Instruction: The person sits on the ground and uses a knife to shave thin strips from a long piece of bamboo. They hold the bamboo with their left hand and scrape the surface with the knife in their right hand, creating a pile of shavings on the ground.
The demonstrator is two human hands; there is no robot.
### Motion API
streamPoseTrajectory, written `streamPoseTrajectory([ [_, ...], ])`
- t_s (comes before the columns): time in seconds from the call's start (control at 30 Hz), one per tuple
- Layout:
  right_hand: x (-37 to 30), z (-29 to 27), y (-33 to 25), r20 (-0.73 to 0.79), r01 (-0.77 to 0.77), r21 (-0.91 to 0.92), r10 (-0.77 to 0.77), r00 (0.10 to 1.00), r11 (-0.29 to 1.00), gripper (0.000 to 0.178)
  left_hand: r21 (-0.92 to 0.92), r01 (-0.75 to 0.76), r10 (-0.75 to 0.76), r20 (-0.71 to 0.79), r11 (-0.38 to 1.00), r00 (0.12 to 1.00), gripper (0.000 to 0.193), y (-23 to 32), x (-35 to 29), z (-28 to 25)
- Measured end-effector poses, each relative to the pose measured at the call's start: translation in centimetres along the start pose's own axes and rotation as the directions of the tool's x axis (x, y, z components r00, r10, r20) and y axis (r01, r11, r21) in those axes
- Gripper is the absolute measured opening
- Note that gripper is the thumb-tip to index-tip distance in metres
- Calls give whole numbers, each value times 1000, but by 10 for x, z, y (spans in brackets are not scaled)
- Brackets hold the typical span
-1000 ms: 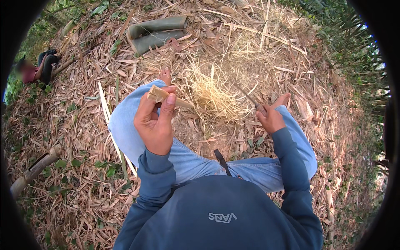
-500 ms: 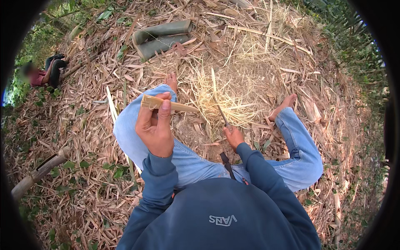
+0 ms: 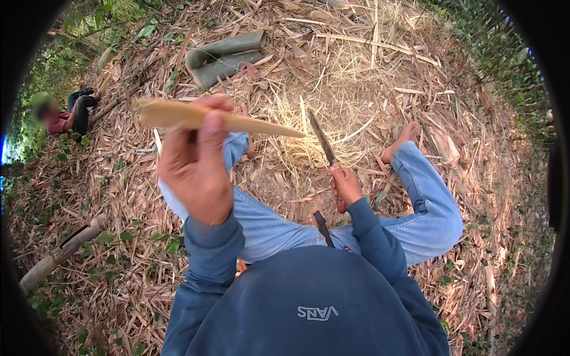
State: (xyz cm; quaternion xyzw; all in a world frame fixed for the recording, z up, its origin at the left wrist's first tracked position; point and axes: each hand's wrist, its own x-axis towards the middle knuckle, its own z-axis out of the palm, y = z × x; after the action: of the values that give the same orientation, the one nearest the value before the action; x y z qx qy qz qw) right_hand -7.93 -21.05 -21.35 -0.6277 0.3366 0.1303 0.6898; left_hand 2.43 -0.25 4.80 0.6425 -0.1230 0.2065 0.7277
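Between the thumb and fingers of my left hand [image 3: 199, 169] is a pale, tapered piece of split wood or bamboo [image 3: 261, 126], broad at the left and pointed at the right. The hand is raised above my left knee. My right hand [image 3: 345, 185] is wrapped round the handle of a knife [image 3: 322, 137], its narrow dark blade pointing away from me and up to the left. The blade is apart from the wood. Beneath the blade and the wood's tip lies a heap of thin pale shavings [image 3: 291, 159] between my bare feet.
A pair of green rubber boots [image 3: 228, 56] lies beyond my left foot. At the far left a person [image 3: 68, 115] sits by the plants. A cut pole [image 3: 62, 254] lies at the lower left. Dry leaves and strips [image 3: 119, 196] cover the ground, with long split strips [image 3: 380, 43] farther off.
My left hand has risen with the wood, which now looks larger and reaches farther both ways. My right hand has shifted slightly right and away from me, and more of the knife blade shows.
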Motion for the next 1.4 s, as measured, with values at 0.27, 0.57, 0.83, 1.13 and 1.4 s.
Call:
streamPoseTrajectory([
  [0.27, -22, -10, -6, -146, 153, 102, -137, 980, 983, 24, 289, 181, -242, 193, 940, 951, 17, -80, -4, 4],
  [0.57, -76, 7, -37, -102, 241, 41, -235, 966, 970, 22, 228, 144, -185, 171, 963, 968, 23, -32, 0, -1],
  [0.83, -107, 51, -75, 162, 595, -209, -572, 804, 776, 20, 308, 184, -235, 140, 934, 962, 21, -51, -24, -19],
  [1.13, -21, 48, 0, 101, 269, -458, -251, 963, 847, 21, 321, 176, -172, -39, 931, 984, 24, -68, -30, -34],
  [1.4, 17, 44, 55, -59, 73, -481, -115, 992, 874, 25, 322, 224, -207, -87, 920, 974, 25, -71, -22, -35],
])
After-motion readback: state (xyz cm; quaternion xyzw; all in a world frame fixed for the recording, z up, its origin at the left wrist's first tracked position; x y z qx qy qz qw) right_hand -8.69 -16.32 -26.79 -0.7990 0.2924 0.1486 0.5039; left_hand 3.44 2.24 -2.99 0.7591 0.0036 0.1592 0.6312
